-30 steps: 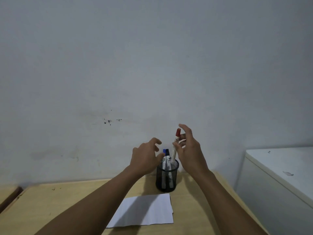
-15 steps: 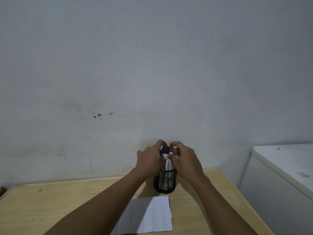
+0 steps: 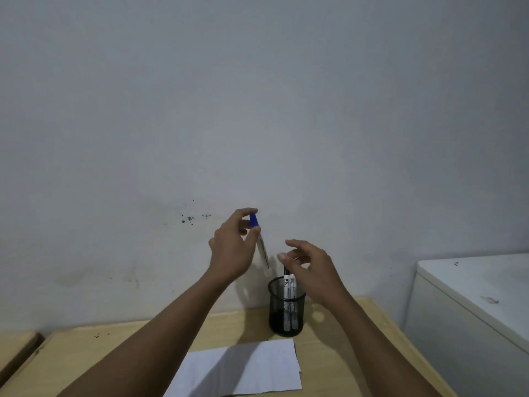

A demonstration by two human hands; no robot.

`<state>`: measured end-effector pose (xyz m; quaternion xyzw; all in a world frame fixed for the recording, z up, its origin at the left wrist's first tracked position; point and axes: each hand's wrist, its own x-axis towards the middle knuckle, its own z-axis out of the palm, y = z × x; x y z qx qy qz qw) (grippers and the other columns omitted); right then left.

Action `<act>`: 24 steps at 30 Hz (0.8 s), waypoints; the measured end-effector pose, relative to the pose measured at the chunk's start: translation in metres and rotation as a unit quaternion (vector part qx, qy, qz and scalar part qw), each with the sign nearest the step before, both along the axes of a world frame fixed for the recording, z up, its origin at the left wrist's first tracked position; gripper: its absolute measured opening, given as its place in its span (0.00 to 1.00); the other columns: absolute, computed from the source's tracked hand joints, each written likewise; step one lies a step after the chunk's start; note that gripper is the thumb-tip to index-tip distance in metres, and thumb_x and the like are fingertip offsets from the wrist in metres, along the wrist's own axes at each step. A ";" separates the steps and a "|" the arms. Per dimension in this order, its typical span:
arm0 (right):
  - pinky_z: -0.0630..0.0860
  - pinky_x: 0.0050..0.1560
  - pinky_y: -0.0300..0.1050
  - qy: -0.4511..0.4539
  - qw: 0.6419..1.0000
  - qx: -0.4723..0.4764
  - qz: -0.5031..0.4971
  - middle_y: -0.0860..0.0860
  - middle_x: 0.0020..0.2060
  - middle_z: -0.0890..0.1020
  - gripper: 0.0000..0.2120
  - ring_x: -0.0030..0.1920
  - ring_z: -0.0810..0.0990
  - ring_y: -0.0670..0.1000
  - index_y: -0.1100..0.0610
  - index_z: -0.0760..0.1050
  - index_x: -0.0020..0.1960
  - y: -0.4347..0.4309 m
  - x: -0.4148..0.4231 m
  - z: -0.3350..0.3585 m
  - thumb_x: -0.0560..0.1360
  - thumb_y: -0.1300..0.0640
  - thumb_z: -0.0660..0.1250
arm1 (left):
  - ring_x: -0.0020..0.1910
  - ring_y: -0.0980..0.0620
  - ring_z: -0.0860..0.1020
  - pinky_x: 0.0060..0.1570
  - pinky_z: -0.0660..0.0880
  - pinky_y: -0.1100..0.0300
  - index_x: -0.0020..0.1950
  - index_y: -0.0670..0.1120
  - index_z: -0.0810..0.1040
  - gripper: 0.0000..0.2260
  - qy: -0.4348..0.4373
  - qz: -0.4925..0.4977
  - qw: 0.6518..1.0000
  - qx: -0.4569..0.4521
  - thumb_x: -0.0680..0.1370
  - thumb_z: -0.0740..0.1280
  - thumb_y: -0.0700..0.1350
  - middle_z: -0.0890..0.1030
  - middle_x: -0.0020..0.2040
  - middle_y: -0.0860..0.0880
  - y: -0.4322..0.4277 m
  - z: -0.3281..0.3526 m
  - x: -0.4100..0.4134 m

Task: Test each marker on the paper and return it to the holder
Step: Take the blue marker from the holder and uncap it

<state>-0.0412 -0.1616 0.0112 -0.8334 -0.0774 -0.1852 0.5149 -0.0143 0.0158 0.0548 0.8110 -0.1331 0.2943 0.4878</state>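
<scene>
My left hand (image 3: pixel 233 250) holds a blue-capped marker (image 3: pixel 259 239) by its upper end, lifted above and left of the black mesh holder (image 3: pixel 286 308); the marker hangs tilted, cap up. My right hand (image 3: pixel 312 267) hovers open just above the holder's right side, holding nothing. Two markers (image 3: pixel 288 285) stand in the holder, their tops partly hidden behind my right hand. A white sheet of paper (image 3: pixel 257 368) lies on the wooden table (image 3: pixel 86 356) in front of the holder, partly under my left forearm.
A plain white wall rises right behind the table, with dark specks (image 3: pixel 189 218) on it. A white cabinet (image 3: pixel 472 308) stands close to the table's right edge. A second wooden surface (image 3: pixel 14 351) adjoins at the far left.
The red marker went down into the holder and my right hand let go of it. My left hand took the blue-capped marker and lifted it out, up and to the left.
</scene>
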 end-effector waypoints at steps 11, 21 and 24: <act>0.82 0.40 0.41 0.037 0.856 0.499 0.128 0.52 0.36 0.82 0.03 0.34 0.81 0.48 0.63 0.82 0.49 0.080 -0.063 0.042 0.77 0.62 0.71 | 0.47 0.50 0.81 0.47 0.71 0.53 0.53 0.49 0.83 0.07 0.157 -0.077 0.930 -0.322 0.76 0.72 0.47 0.86 0.45 0.53 0.072 0.016 -0.096; 0.82 0.38 0.39 0.058 0.858 0.488 0.151 0.54 0.35 0.84 0.03 0.32 0.82 0.48 0.62 0.82 0.45 0.136 -0.100 0.029 0.77 0.65 0.70 | 0.48 0.51 0.80 0.47 0.72 0.53 0.49 0.50 0.85 0.05 0.186 -0.084 0.902 -0.381 0.74 0.73 0.47 0.87 0.47 0.52 0.095 -0.006 -0.138; 0.83 0.40 0.39 0.045 0.849 0.502 0.158 0.54 0.35 0.84 0.04 0.34 0.83 0.49 0.63 0.82 0.45 0.137 -0.100 0.026 0.77 0.66 0.69 | 0.41 0.52 0.77 0.50 0.69 0.53 0.48 0.49 0.85 0.04 0.171 -0.076 0.902 -0.390 0.74 0.74 0.47 0.87 0.44 0.52 0.094 -0.008 -0.139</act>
